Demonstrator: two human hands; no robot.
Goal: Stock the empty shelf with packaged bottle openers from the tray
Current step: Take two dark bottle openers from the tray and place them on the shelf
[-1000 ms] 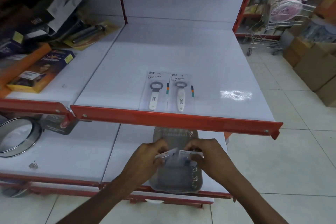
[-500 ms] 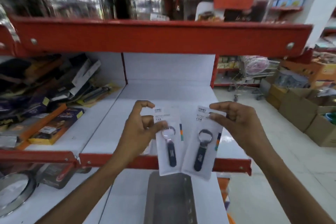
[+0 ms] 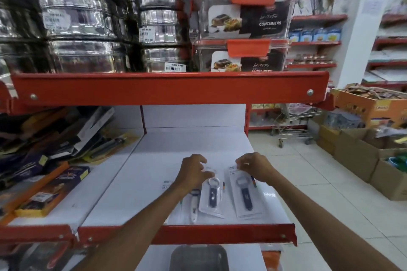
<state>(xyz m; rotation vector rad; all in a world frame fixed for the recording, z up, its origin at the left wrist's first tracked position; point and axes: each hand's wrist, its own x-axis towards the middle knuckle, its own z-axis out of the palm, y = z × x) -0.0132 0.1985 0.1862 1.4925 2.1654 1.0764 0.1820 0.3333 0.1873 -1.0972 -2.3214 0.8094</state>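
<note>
Laying two dark-handled packs flat at lower centre of the shelf (image 3: pixel 154 182), the left hand (image 3: pixel 191 174) pinches one pack (image 3: pixel 212 196) and the right hand (image 3: pixel 255 168) another (image 3: pixel 244 196); best squared beside the white-handled pack (image 3: pixel 193 207), edges parallel.

Both hands reached over the white shelf (image 3: pixel 154 182), behind its red front lip. The left hand (image 3: pixel 192 172) pinched the top of a dark-handled opener pack (image 3: pixel 212 197), which lay tilted and overlapped a white-handled opener pack (image 3: pixel 193 207) to its left. The right hand (image 3: pixel 253 167) held the top edge of a second dark-handled pack (image 3: pixel 245 198), lying flat just to the right. Below, near the bottom edge, the grey tray (image 3: pixel 198 257) sat on the lower shelf. Steel tins (image 3: pixel 158 26) and container boxes (image 3: pixel 244 20) stood on the shelf above.
</note>
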